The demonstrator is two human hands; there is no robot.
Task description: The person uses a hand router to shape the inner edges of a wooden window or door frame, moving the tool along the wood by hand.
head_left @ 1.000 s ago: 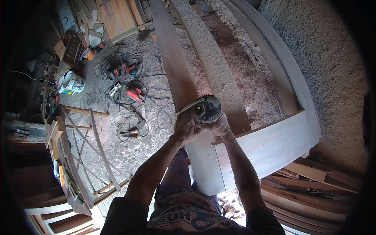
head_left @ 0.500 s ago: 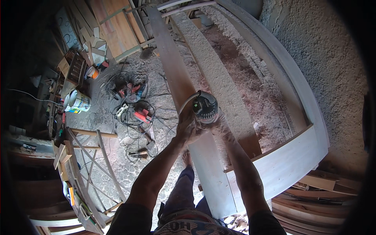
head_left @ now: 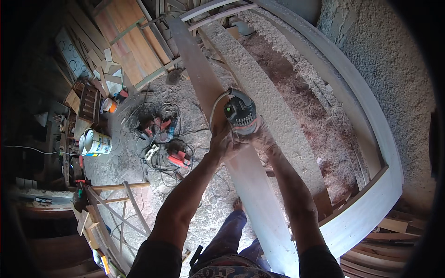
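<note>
A corded router [head_left: 239, 111] with a black, vented motor housing stands on a long, narrow wooden board [head_left: 259, 194] that is part of a big curved frame. My left hand [head_left: 222, 142] is wrapped round the tool's lower body from the left. From the right, my right hand [head_left: 264, 139] grips the same low part. Its grey cord loops down past my left wrist. The tool's base and the wood right under it are hidden by my hands. Dust coats the hands and the board.
Curved frame rails [head_left: 371, 106] run on the right beside a rough wall [head_left: 371, 60]. Shavings [head_left: 306, 102] lie inside the frame. Tangled cords and a red power tool [head_left: 178, 159] lie on the floor at left, near white buckets [head_left: 96, 142] and a wooden trestle [head_left: 123, 208].
My view has shifted, so floor and frame appear displaced. Relative to the board, the router and both hands have moved a little farther away along it. Both hands keep their grip.
</note>
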